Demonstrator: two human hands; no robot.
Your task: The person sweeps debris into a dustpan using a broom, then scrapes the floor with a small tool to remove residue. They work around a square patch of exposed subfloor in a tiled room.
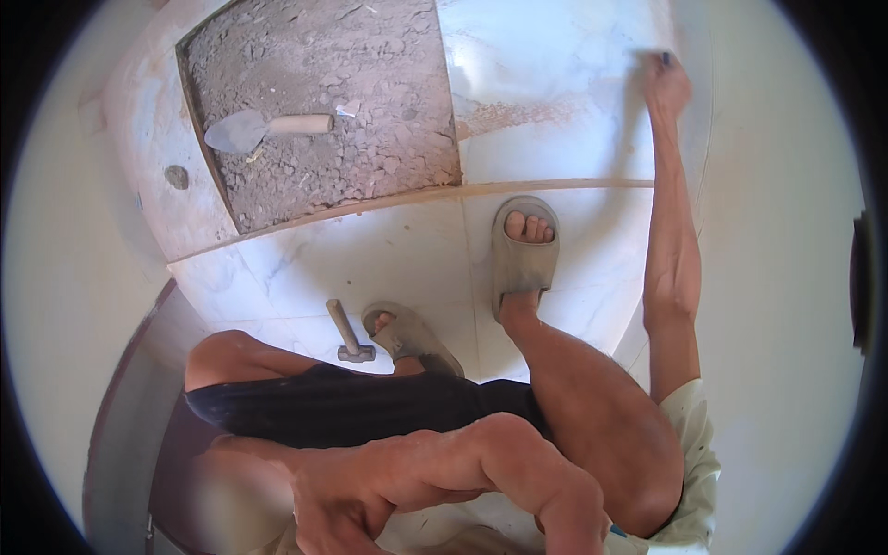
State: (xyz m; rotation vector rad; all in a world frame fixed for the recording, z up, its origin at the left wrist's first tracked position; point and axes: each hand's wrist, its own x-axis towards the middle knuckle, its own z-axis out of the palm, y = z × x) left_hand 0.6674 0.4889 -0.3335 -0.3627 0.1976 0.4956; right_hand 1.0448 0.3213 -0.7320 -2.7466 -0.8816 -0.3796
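Observation:
My right hand reaches far forward over the pale marbled tiles. Its fingers are closed, and a small dark blue tip shows at them; the kind of thing is too small to tell. Large and close along the lower edge is what looks like my left hand, bent at the knuckles. A blurred patch hides its finger ends, so its grip cannot be read. To the left of my right hand, a trowel with a wooden handle lies on a bed of grey-brown mortar.
A short-handled hammer stands head-down beside my sandalled left foot. My right foot rests near the raised tile edge. A small grey lump lies left of the mortar bed. Pale walls rise on both sides.

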